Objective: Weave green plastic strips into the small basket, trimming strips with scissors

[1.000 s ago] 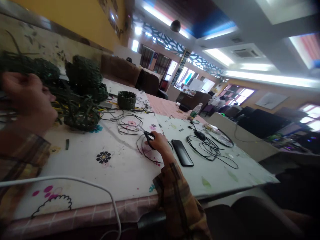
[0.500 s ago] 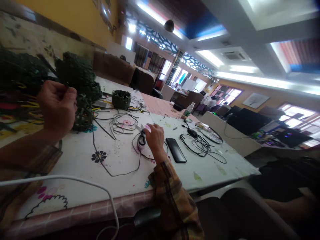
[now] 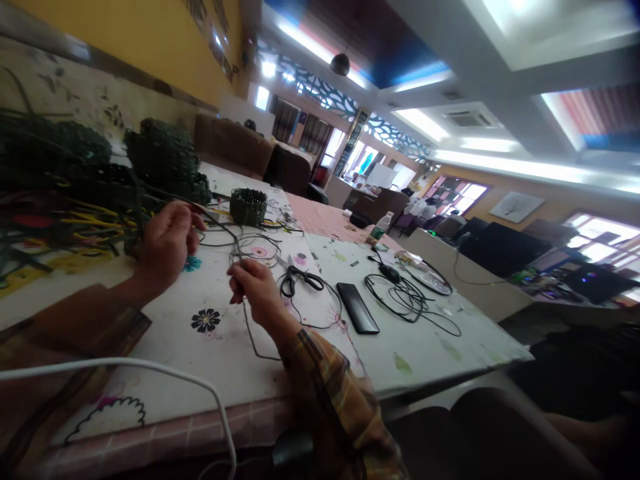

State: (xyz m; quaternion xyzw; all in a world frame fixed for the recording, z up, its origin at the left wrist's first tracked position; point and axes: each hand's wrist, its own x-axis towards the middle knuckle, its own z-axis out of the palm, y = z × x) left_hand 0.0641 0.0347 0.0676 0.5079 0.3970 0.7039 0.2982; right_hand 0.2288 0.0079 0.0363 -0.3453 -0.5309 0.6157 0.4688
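Observation:
Above the flowered tablecloth [image 3: 170, 373], my left hand [image 3: 167, 247] is closed on a dark green strip beside a partly hidden woven piece. My right hand [image 3: 253, 287] pinches a thin dark strip [image 3: 249, 327] that trails down to the cloth. Just right of that hand, black-handled scissors [image 3: 300, 279] lie with their handles spread, touched by no hand. Loops of thin strip [image 3: 260, 243] rest behind my right hand. A small round woven green basket [image 3: 249, 207] stands farther back.
Dark green woven pieces [image 3: 160, 150] and yellow strips [image 3: 93, 223] crowd the left. To the right are a black phone [image 3: 357, 308], coiled black cable [image 3: 395, 293] and a bottle [image 3: 383, 227]. A white cable [image 3: 165, 370] crosses the near left. Another person's arm [image 3: 575, 427] shows at lower right.
My right hand has left the scissors and moved left to a thin strip. My left hand has come down and to the right, toward my right hand.

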